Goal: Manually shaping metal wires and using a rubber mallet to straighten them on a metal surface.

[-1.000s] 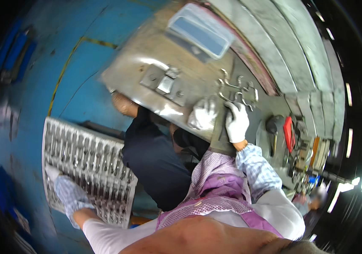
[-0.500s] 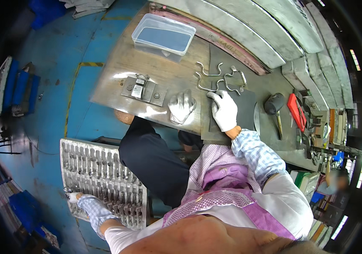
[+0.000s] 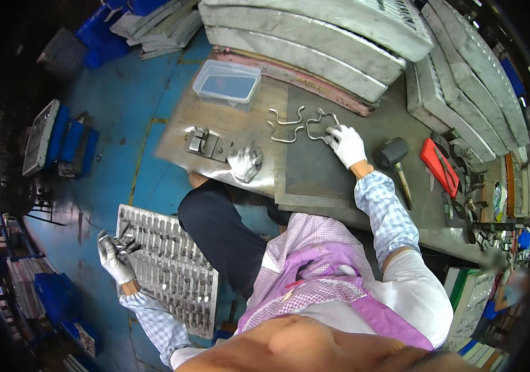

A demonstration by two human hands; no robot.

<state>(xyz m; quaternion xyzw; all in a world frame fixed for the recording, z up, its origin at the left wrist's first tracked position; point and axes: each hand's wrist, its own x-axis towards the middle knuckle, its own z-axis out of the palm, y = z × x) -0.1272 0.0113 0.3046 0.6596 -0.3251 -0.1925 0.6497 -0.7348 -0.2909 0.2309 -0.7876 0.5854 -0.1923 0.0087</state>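
In my gloved left hand (image 3: 115, 259), low at the left, is a cluster of small shiny metal parts (image 3: 127, 242); their exact kind is hard to make out. It hovers over the left edge of a pale tray (image 3: 214, 310) filled with rows of similar metal pieces. My gloved right hand (image 3: 347, 147) rests on the workbench, fingers closed around the near end of a bent metal rod (image 3: 309, 128). Two more bent rods, one farther (image 3: 287, 122) and one nearer (image 3: 285, 141), lie left of it. A dark flat sheet (image 3: 317, 180) lies underneath.
On the bench sit a metal block fixture (image 3: 200, 142), a crumpled grey-white glove (image 3: 245, 164), a clear plastic box (image 3: 251, 98), a black-headed mallet (image 3: 392, 152) and a red holder (image 3: 437, 164). Grey slabs (image 3: 302, 46) are stacked along the back.
My left hand has risen from the tray's edge with metal parts in it. My right hand has shifted right, from the dark sheet's far edge onto a bent rod. The view has turned slightly.
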